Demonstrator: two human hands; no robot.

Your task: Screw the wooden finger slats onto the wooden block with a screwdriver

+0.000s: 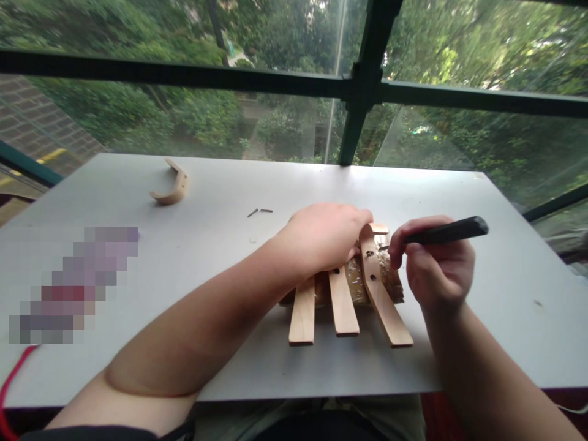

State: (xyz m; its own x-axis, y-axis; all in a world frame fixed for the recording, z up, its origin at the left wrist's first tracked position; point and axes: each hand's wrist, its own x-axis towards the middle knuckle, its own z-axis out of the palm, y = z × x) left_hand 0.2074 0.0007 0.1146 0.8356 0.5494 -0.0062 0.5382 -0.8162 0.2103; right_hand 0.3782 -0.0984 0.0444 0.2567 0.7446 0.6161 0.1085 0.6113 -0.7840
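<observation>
"Right hand [441, 263] grips the black-handled screwdriver [448, 231]; why's the left hand [327, 236] there?"

"Clasping the rightmost wooden hook [372, 266], right of the frame's centre, probably steadying it against the log [356, 280]."

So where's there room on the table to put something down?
On the white table, there's room between the right hand and its right edge, and between the curved wooden piece and left forearm. It's crowded around the left hand and bent wooden strips.
</observation>
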